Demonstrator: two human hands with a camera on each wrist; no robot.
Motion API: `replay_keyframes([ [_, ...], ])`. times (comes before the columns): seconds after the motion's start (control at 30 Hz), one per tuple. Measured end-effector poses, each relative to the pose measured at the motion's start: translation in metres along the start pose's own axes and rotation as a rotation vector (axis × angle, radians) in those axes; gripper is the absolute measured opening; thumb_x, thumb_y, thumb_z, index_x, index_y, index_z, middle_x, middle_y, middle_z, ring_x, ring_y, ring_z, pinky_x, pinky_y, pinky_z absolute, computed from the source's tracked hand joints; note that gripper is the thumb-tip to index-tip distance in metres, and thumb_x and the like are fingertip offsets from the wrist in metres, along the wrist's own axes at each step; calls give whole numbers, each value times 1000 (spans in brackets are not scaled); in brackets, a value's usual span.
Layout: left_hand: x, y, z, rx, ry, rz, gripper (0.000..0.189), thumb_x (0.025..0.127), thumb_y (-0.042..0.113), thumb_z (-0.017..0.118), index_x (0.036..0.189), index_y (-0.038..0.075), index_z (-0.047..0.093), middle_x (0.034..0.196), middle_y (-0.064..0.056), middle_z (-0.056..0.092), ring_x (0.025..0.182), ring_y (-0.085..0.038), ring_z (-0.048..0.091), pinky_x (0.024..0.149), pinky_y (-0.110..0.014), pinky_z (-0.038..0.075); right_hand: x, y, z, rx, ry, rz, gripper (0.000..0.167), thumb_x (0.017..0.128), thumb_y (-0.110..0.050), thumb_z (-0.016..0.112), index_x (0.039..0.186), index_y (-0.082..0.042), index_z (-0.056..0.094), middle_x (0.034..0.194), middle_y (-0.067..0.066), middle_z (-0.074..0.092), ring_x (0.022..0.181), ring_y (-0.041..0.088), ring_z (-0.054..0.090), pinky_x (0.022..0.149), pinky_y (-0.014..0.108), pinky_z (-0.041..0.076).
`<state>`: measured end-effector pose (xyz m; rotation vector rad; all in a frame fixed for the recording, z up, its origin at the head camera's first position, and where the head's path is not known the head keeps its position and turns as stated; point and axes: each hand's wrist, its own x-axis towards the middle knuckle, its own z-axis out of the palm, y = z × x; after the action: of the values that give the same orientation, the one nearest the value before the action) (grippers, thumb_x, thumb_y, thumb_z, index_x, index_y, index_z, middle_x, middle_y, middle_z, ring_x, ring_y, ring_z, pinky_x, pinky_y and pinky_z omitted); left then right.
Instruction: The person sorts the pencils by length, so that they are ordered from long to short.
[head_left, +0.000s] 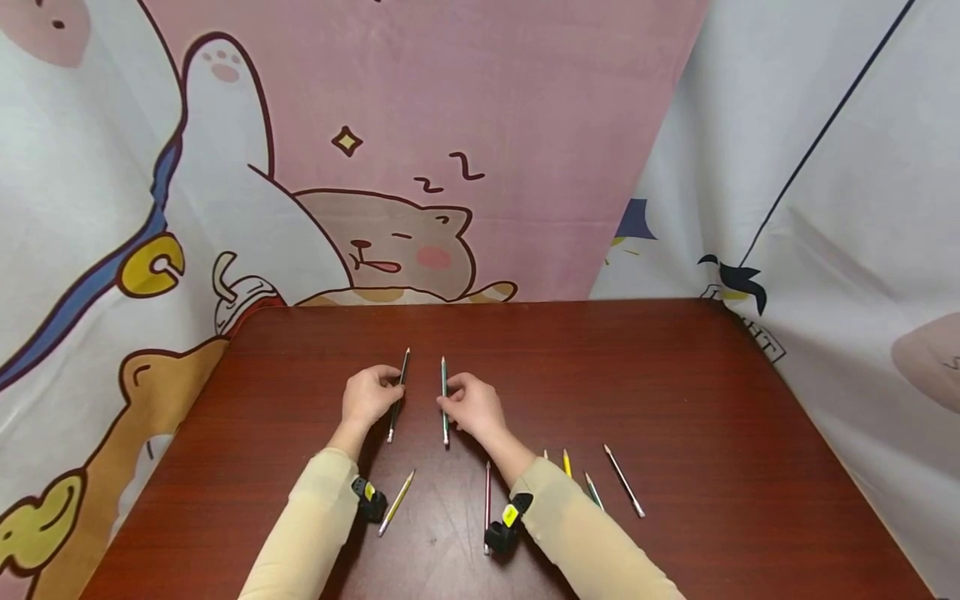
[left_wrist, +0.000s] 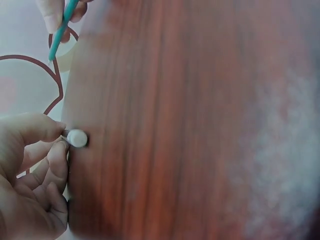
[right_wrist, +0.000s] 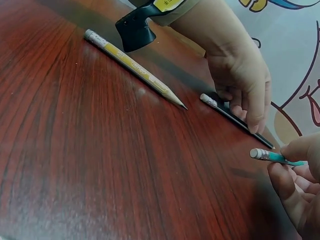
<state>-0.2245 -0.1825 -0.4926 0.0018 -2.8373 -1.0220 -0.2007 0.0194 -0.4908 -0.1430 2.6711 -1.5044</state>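
Observation:
Over the middle of the table, my left hand [head_left: 367, 396] pinches a black pencil [head_left: 394, 423] between thumb and fingers, its sharpened tip pointing away. The right wrist view shows that black pencil [right_wrist: 227, 115] lying along the tabletop under the fingers; from the left wrist its round eraser end [left_wrist: 77, 138] faces the camera. To its right, my right hand [head_left: 474, 406] pinches a teal pencil [head_left: 444, 379] by its middle, nearly parallel to the black one. The teal pencil's eraser end [right_wrist: 260, 154] appears slightly raised above the table. A gap separates the two pencils.
Closer to me on the brown table [head_left: 712, 400] lie a yellow pencil [head_left: 397, 502] and a dark red pencil [head_left: 487, 492]. Beside the right forearm are another yellow pencil [head_left: 567, 462], a green pencil [head_left: 594, 492] and a dark pencil [head_left: 624, 481]. A printed cloth [head_left: 570, 167] hangs behind.

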Motion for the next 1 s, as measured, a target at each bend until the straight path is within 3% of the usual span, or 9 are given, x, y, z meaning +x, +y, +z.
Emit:
replay_keyframes([
  [0.4,1,-1,2,-51,1,-39,29,79,16,76,106,6,76,78,-5,71,75,-23,66,69,-38,49,9,-7,14,-84,23,4,27,87,-21,75,107,-5,68,74,-1,70,57,9,63,54,26,47],
  [0.6,0,0,0,-75,-8,-47,31,80,17,75,107,4,75,78,-6,72,72,-21,66,68,-35,49,11,-8,20,-165,51,-2,27,85,-25,76,105,-10,69,77,-3,70,71,13,66,63,31,49],
  [0.8,0,-3,0,-127,-18,-53,31,81,15,75,108,1,74,77,-7,72,60,-13,65,63,-31,50,12,-10,24,-232,61,13,28,84,-30,77,106,-15,70,78,-7,71,73,12,66,59,32,47],
  [1.0,-2,-5,1,-158,-15,-64,30,81,15,74,108,0,74,75,-4,71,57,-10,65,60,-28,50,15,-7,30,-323,67,4,27,85,-32,76,106,-17,70,75,-10,68,70,10,64,56,30,45],
])
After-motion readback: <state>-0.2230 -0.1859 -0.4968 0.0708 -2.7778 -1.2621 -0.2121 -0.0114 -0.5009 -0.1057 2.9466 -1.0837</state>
